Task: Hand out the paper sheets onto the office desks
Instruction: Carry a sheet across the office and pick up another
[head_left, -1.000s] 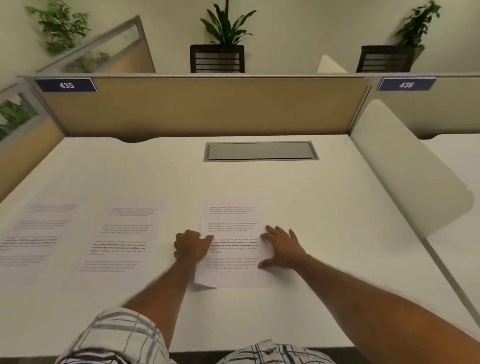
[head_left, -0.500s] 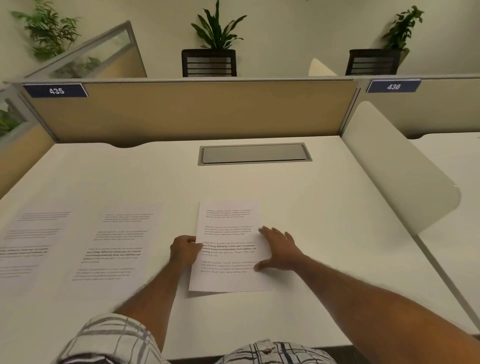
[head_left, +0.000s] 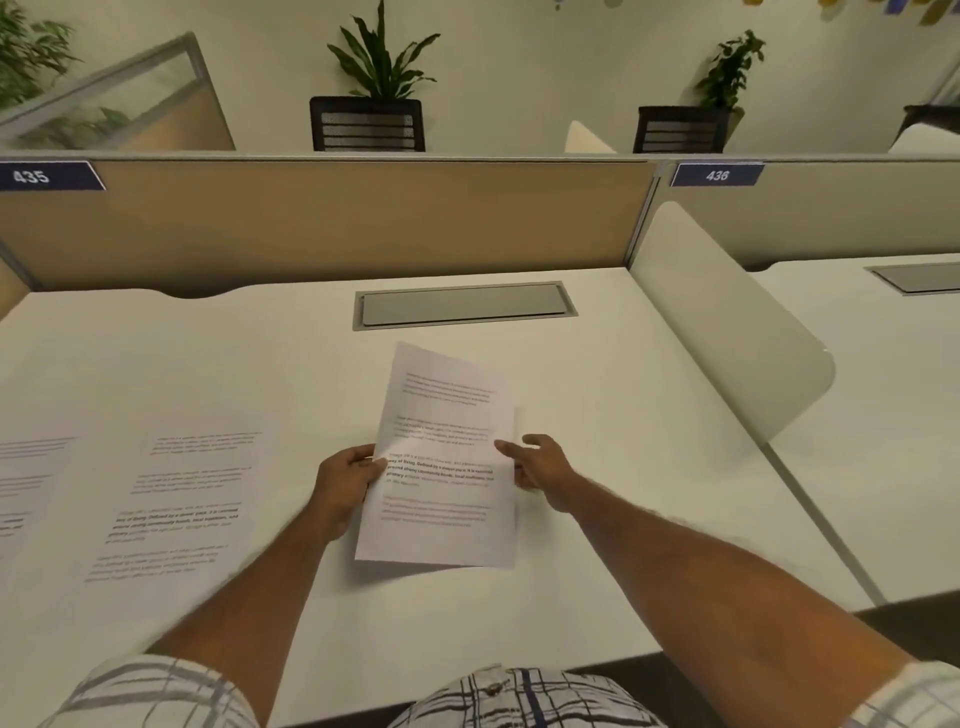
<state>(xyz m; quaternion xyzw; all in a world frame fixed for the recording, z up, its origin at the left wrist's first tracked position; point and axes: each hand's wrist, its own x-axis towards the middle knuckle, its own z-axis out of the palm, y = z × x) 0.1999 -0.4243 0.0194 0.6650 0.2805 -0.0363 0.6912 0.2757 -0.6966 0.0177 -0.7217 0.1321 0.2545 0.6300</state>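
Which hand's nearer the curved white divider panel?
Right. Right hand flanks the printed white paper sheet on the side toward the curved white divider panel; left hand grips the sheet's far edge.

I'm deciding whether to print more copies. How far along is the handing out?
Done: one printed sheet and a second sheet at the far left lie flat on the near desk. In hand: the left hand grips the edge of a third sheet, lifted off the desk, with the right hand at its other edge. Left: the neighbouring desk shows no paper where visible, so it probably comes next.
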